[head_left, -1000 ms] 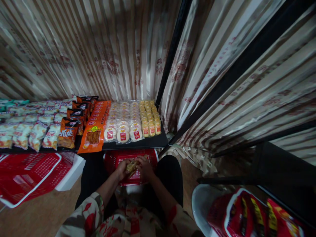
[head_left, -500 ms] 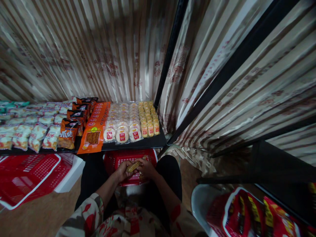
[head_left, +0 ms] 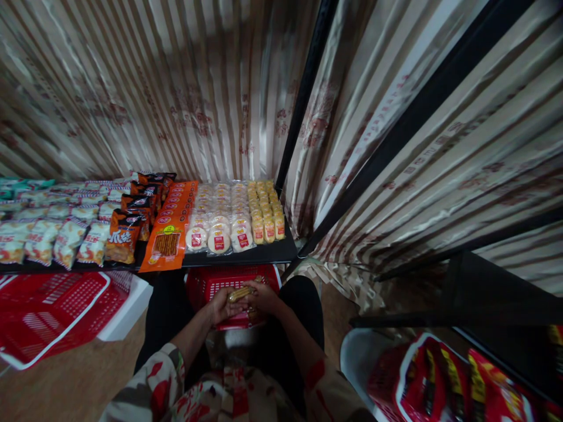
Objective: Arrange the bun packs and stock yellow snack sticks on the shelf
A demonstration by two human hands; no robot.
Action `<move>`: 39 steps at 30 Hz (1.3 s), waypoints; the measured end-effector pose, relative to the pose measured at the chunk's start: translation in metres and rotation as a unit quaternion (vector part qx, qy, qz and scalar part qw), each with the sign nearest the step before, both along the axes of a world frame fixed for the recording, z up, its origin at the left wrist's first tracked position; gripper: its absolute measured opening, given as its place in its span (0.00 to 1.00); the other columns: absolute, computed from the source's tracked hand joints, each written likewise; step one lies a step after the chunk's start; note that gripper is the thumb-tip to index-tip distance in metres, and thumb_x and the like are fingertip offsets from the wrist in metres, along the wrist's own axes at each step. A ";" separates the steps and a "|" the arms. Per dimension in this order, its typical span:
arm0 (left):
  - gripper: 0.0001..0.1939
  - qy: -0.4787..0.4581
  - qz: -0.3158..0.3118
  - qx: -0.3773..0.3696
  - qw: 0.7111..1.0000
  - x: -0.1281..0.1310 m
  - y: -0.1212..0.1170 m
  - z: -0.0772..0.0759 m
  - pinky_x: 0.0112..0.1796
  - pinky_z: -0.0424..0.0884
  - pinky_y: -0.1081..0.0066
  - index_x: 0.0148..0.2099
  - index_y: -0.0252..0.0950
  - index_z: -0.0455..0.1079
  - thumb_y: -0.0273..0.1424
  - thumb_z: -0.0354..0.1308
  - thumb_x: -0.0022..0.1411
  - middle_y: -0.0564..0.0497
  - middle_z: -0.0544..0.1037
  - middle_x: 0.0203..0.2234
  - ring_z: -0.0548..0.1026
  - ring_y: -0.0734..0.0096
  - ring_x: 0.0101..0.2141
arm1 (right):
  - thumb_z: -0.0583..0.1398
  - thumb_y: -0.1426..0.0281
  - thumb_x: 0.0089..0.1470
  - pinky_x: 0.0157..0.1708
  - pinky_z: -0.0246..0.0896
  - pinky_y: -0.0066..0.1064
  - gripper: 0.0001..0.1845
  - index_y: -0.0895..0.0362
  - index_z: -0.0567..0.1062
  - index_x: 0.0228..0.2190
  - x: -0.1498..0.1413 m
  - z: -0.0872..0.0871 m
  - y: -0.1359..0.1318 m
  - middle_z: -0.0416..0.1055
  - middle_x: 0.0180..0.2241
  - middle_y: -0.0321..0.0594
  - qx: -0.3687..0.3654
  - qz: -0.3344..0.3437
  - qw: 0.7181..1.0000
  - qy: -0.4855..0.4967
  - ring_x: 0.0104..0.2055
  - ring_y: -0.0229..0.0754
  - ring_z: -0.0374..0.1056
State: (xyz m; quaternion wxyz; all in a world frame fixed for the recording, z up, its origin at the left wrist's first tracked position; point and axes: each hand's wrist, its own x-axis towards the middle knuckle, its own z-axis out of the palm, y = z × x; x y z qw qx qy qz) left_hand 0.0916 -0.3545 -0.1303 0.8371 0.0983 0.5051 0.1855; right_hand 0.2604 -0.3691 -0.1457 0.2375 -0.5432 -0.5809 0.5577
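Observation:
Over a red basket (head_left: 197,285) between my knees, my left hand (head_left: 223,306) and my right hand (head_left: 263,298) are close together. Both are closed around a small golden-brown snack packet (head_left: 241,293), elongated and ridged, in what looks like shiny clear wrap. The packet's left end rests on the left fingers, while the right hand grips its other side. More brown snack material shows at the right fingers, too small to separate clearly. Just beyond, on a black shelf (head_left: 275,252), stand rows of yellow snack packs (head_left: 268,225) and round white wrapped crackers (head_left: 219,238).
A flat orange snack bag (head_left: 166,234), orange-black bags (head_left: 122,237) and white snack bags (head_left: 68,240) line the shelf leftward. Another red basket (head_left: 53,316) sits lower left beside a white box (head_left: 127,310). Red snack bags (head_left: 444,375) fill a basket lower right. Black poles (head_left: 373,176) cross the curtain.
The snack packet has turned a little flatter in my hands, and the fingers have shifted around it. Things on the shelf stay in place; the view has moved very slightly.

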 end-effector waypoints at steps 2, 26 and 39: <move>0.16 -0.004 -0.002 -0.002 1.000 -0.001 0.000 0.000 0.23 0.71 0.75 0.44 0.26 0.66 0.28 0.45 0.55 0.41 0.78 0.25 0.77 0.68 0.24 | 0.56 0.77 0.42 0.28 0.60 0.24 0.23 0.57 0.69 0.44 0.000 0.000 0.001 0.71 0.30 0.33 -0.010 -0.015 1.000 0.007 0.29 0.33 0.66; 0.15 -0.035 -0.065 0.169 0.983 -0.001 -0.008 0.011 0.31 0.68 0.76 0.39 0.31 0.69 0.37 0.60 0.52 0.47 0.78 0.30 0.75 0.74 0.29 | 0.60 0.75 0.40 0.29 0.62 0.26 0.24 0.56 0.67 0.43 0.004 0.022 0.011 0.71 0.27 0.32 0.004 -0.062 0.995 0.080 0.27 0.34 0.67; 0.23 0.017 0.017 0.281 0.959 0.026 -0.011 0.039 0.32 0.67 0.73 0.40 0.34 0.68 0.34 0.67 0.39 0.49 0.77 0.30 0.74 0.72 0.29 | 0.60 0.70 0.43 0.33 0.67 0.30 0.25 0.55 0.67 0.46 0.011 0.024 0.005 0.71 0.36 0.38 0.149 -0.176 0.973 -0.009 0.32 0.36 0.69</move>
